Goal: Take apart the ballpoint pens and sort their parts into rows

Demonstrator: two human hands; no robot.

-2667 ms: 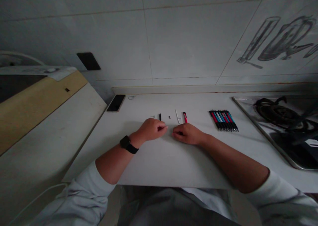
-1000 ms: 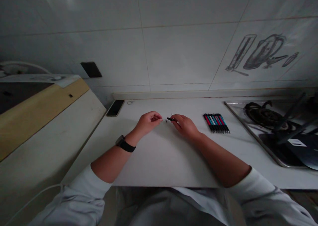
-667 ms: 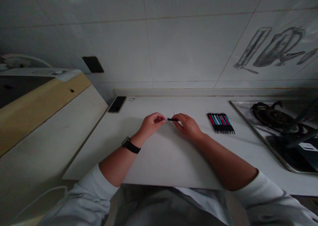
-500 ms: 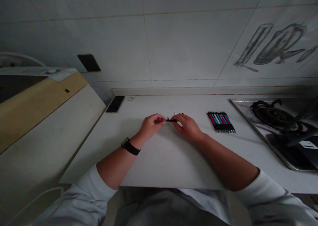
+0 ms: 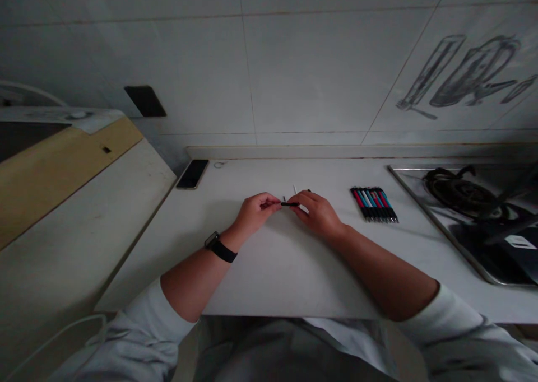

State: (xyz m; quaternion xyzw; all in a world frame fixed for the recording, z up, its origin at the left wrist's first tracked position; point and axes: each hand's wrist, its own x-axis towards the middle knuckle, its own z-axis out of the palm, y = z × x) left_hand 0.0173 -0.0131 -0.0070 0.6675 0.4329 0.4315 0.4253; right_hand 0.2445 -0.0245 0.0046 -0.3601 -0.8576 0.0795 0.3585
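Observation:
A slim black pen part [image 5: 288, 204] spans the gap between my two hands, above the white worktop [image 5: 273, 275]. The fingertips of my left hand [image 5: 259, 207] pinch its left end. My right hand [image 5: 317, 211] has its thumb and fingers closed around the other end, hiding part of it. Just behind the fingers lie a thin white stick [image 5: 295, 189], perhaps a refill, and a tiny dark piece [image 5: 284, 198]. Another small black bit [image 5: 309, 191] peeks out behind my right hand. To the right, several pens [image 5: 374, 204] in red, blue, white and black lie side by side.
A phone [image 5: 193, 174] lies at the back left, with a small wire-like loop [image 5: 219, 164] beside it. A gas hob [image 5: 462, 203] takes up the right side. At left stands a pale box-like unit [image 5: 92, 197]. The tiled wall [image 5: 302, 74] closes off the back.
My left fingertips now meet the black part's end, where a thin lighter piece showed before. The tiny dark piece stands out more clearly behind it. The view has shifted slightly.

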